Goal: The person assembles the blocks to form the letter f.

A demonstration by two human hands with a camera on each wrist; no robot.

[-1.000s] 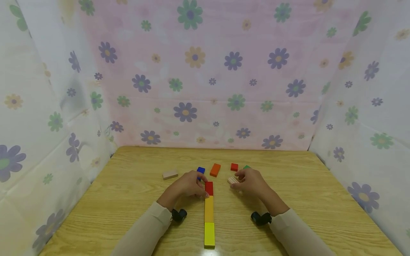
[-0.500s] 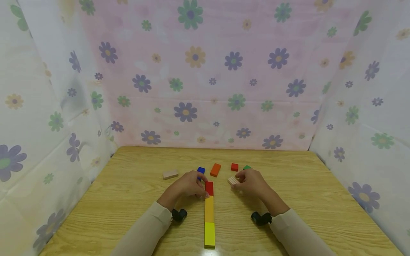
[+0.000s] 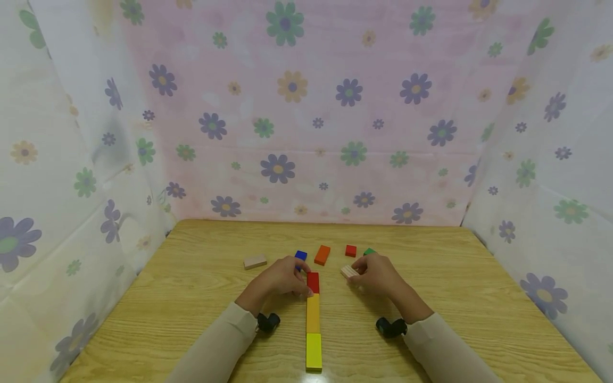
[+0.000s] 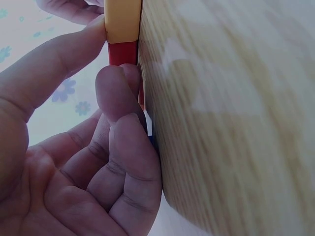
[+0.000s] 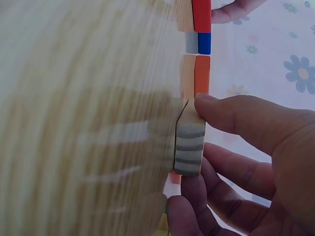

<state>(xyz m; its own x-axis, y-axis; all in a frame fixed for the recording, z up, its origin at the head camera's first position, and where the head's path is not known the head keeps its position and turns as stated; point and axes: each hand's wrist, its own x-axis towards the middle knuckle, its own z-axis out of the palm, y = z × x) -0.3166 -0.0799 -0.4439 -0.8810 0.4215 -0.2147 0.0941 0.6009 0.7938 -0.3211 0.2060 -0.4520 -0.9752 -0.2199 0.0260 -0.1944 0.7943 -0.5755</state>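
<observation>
A row of flat wooden blocks runs away from the near side of the table: a yellow block [image 3: 313, 351], an amber block [image 3: 313, 314] and a red block [image 3: 313, 282] at its far end. My left hand [image 3: 285, 276] holds the red block from the left, index finger at its far corner and thumb where it meets the amber one. To the right of the row, my right hand [image 3: 377, 273] grips a pale wooden block [image 5: 190, 147] with dark stripes, between thumb and fingers. It lies low at the tabletop.
Beyond the hands lie a plain wooden block [image 3: 255, 261], a blue block [image 3: 300, 255], an orange block [image 3: 322, 255], a small red block [image 3: 351, 250] and a partly hidden green block [image 3: 369, 251]. Flowered cloth [image 3: 306, 197] walls the table [image 3: 201, 239] at back and sides.
</observation>
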